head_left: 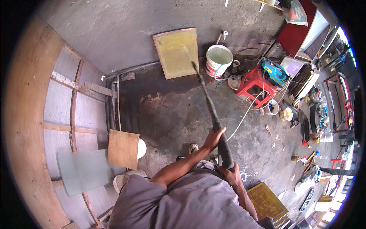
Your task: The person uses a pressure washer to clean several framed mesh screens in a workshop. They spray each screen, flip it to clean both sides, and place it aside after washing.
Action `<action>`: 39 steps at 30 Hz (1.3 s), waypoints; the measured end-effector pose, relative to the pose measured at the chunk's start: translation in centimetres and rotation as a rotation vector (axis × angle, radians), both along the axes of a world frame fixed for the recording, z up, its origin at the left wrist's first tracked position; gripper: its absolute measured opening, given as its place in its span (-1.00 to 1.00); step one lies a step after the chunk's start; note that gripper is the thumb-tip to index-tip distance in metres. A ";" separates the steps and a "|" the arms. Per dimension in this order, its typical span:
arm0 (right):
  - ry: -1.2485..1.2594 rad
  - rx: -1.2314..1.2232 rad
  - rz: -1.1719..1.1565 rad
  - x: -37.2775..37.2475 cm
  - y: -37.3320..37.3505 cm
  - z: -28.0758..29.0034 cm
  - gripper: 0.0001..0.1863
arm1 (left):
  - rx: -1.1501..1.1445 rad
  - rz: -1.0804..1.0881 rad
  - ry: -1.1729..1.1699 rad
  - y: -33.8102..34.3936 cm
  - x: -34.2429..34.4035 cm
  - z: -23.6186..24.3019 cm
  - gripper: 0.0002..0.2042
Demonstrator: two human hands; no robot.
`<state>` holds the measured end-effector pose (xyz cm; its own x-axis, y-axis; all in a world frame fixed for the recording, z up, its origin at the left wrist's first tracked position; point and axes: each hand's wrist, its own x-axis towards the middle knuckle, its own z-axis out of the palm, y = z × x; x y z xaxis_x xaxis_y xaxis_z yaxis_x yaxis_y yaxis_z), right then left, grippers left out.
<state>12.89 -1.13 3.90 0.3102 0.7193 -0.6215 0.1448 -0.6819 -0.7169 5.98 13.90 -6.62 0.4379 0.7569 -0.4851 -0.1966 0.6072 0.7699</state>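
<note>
My left hand (214, 139) is closed round the front of the black body of a pressure washer gun (225, 152). At its rear grip, my right hand (231, 174) is closed too, with some of its fingers hidden. The gun's long thin lance points away toward a yellowish screen printing frame (176, 53), which leans against the grey wall. A faint pale streak shows between the lance tip and the mesh. To the right of the frame stands a white bucket (210, 68) with water in it, below a tap (225, 34).
A blue pressure washer (275, 72) sits on a red plastic stool (255, 86), its pale hose (241, 121) running over the dark floor. A brown board (123, 149) and a glass sheet (84, 171) stand at left. More printing frames (267, 201) lie at lower right.
</note>
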 end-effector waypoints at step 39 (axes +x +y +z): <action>0.007 -0.028 -0.016 0.9 -0.8 -2.3 -0.66 | -0.127 -0.108 0.015 -0.6 0.8 -2.5 -0.72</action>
